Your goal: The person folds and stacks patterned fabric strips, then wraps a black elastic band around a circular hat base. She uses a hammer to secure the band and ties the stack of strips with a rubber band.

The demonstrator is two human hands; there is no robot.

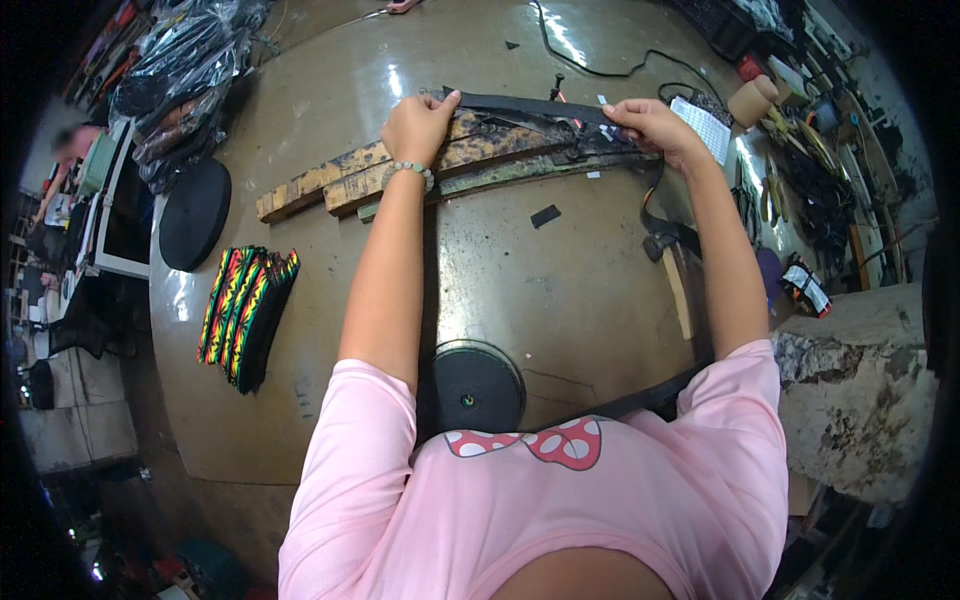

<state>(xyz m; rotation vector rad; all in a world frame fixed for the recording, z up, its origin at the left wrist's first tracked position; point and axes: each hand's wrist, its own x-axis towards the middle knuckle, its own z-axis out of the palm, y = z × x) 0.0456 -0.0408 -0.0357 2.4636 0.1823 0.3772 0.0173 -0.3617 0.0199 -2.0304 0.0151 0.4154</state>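
Black webbing strap [530, 104] lies stretched between my hands, across the scorched wooden planks [400, 165] at the far side of the brown surface [560, 290]. My left hand [418, 127] pinches one end of it, thumb on top; my right hand [655, 125] grips the other end, from which the rest of the strap hangs toward a hammer [675, 275]. I judge that I am pulling it taut and straight along the planks, so the next move calls for even tension and a steady hold. As for containers, clear plastic bags [185, 70] at the far left hold dark bundled goods; what exactly, I cannot tell. Striped bands [245, 315] lie stacked loose, near a black webbing roll [194, 213]
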